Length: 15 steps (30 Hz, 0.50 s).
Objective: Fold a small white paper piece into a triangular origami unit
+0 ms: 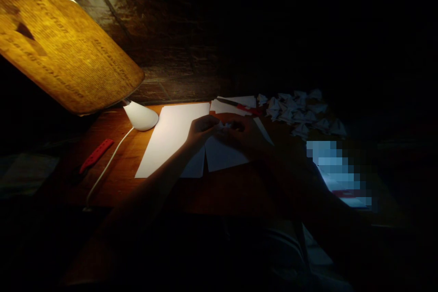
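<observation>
My left hand [201, 128] and my right hand [243, 134] meet over the middle of a wooden table [126, 155], both pinched on a small piece of white paper [224, 128] between them. Under the hands lie white paper sheets [171, 139], one large at the left and a smaller one [222, 155] below the hands. A heap of small folded white paper pieces [301, 112] lies to the right at the back. The scene is very dark, so the fingers are only partly visible.
A white lamp [141, 116] with a cord [106, 169] stands at the back left, beneath a yellow printed shade [65, 50]. A red tool [96, 155] lies at the left. A red-handled item [244, 108] rests on paper behind the hands. A glowing screen [338, 173] sits at the right.
</observation>
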Tool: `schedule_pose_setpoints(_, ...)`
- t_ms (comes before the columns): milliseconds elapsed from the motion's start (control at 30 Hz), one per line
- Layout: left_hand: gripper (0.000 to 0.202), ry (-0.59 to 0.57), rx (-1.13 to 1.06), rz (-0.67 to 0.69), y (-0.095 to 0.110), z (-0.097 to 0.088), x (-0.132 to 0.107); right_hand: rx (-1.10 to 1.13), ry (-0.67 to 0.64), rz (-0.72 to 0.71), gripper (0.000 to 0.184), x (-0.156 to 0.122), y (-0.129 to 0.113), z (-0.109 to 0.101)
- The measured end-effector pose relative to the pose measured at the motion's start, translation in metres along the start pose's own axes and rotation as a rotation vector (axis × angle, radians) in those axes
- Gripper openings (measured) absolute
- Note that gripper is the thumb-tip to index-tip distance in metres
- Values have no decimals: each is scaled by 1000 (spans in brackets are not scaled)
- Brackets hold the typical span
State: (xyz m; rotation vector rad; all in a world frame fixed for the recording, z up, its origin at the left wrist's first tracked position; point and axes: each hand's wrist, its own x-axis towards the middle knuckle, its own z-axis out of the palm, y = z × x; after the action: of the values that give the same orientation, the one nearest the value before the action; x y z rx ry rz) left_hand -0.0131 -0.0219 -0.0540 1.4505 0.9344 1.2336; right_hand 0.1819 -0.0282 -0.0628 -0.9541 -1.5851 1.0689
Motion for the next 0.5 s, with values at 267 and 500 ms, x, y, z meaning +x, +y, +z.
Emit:
schedule_pose_setpoints(267, 38, -8, -27, -14, -2, -1, 1, -3, -10, 21, 9, -2, -4, -4)
schedule_pose_setpoints(500, 39, -15, 2, -51, 1, -1, -1, -14, -48, 44, 10, -4, -12, -7)
